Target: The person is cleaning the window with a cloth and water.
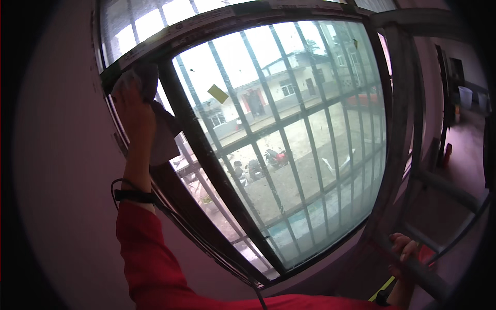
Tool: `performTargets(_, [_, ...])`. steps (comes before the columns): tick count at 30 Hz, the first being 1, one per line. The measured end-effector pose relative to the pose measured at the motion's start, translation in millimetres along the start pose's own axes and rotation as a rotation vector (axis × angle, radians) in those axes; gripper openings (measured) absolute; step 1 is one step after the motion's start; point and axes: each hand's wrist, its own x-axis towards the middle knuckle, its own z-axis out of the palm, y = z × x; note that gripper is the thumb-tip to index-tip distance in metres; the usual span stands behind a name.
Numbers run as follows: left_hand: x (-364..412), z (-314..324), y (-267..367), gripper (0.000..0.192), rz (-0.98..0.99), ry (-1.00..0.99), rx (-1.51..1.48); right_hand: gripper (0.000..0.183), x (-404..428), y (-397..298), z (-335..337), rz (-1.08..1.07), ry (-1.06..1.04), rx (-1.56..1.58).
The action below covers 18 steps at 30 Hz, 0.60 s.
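My left hand [133, 102] is raised to the upper left corner of a window, pressing a greyish cloth [164, 143] against the dark window frame [193, 143]. Part of the cloth hangs below the fingers, over the narrow gap beside the sliding glass pane [294, 135]. On that wrist sits a black band [134, 196] with a thin cable. Low on the right, my right hand [405, 252] has its fingers wrapped around a rung of a metal ladder [418, 267].
The ladder's rails [399, 108] rise along the window's right side. Metal bars [273, 116] stand behind the glass, which bears a yellow sticker [218, 93]. A black cable [201, 248] runs down the left frame. Pale buckets [465, 97] stand in the room at far right.
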Motion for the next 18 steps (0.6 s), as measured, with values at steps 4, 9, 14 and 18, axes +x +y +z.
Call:
performTargets(4, [5,36,67,0.059,0.077,-0.242,-0.09,0.038,2,-4,7,0.039,0.094,0.039])
performTargets(9, [44,58,183,0.058,0.208,-0.275,-0.263,0.038,-7,-11,9,0.024,0.103,0.041])
performTargets(14, [69,83,282,0.057,0.222,-0.41,-0.387,0.034,-9,-10,16,0.029,0.091,0.159])
performTargets(18, [20,66,373,0.054,0.427,-0.596,-0.462,0.032,-15,-5,7,0.021,0.118,0.266])
